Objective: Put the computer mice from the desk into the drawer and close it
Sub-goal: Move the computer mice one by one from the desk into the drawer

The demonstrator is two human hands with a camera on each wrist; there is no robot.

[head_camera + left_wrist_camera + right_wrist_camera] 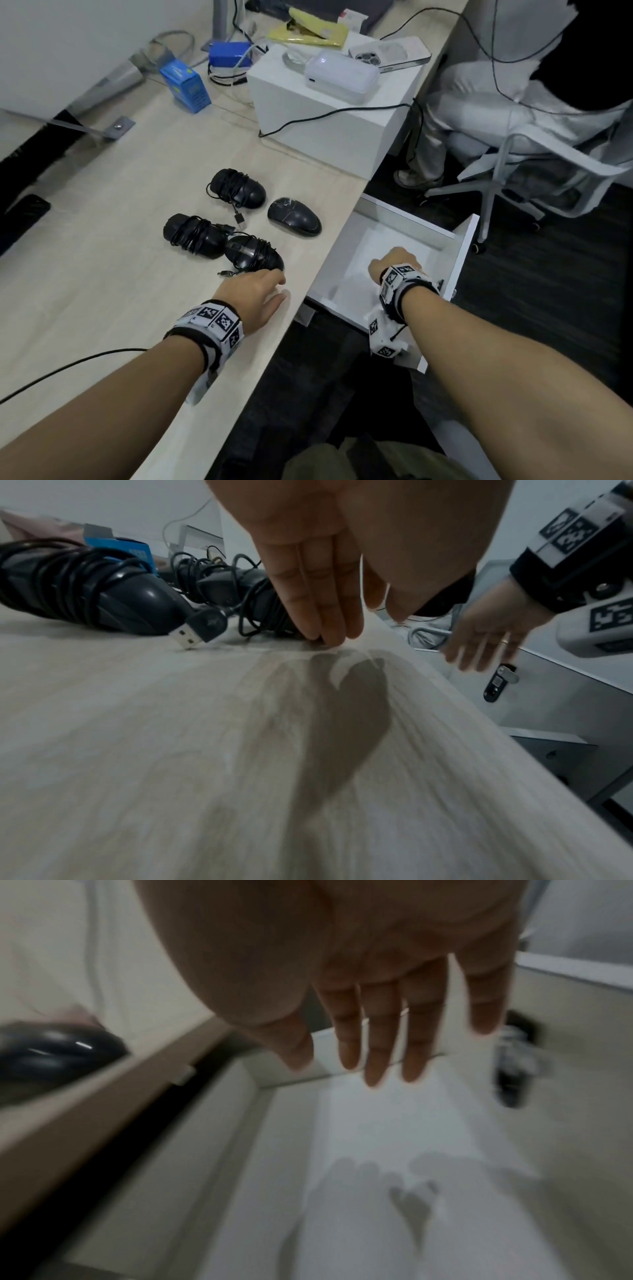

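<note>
Several black computer mice lie on the pale wood desk (102,267). Three have their cables wound round them: the far one (239,188), the left one (195,234) and the nearest one (255,255) (246,593). A bare mouse (294,216) lies to their right. My left hand (260,294) (325,620) reaches with straight fingers, its tips touching the desk beside the nearest mouse. The white drawer (464,246) (394,1150) stands pulled out below the desk edge, with nothing seen inside. My right hand (394,263) (377,1042) hovers flat over it, holding nothing.
A white box (322,116) carrying a white device and a phone stands at the desk's back right. Blue boxes (186,85) and cables lie behind the mice. A seated person on a white chair (534,161) is beyond the drawer. A loose USB plug (195,631) lies by my fingers.
</note>
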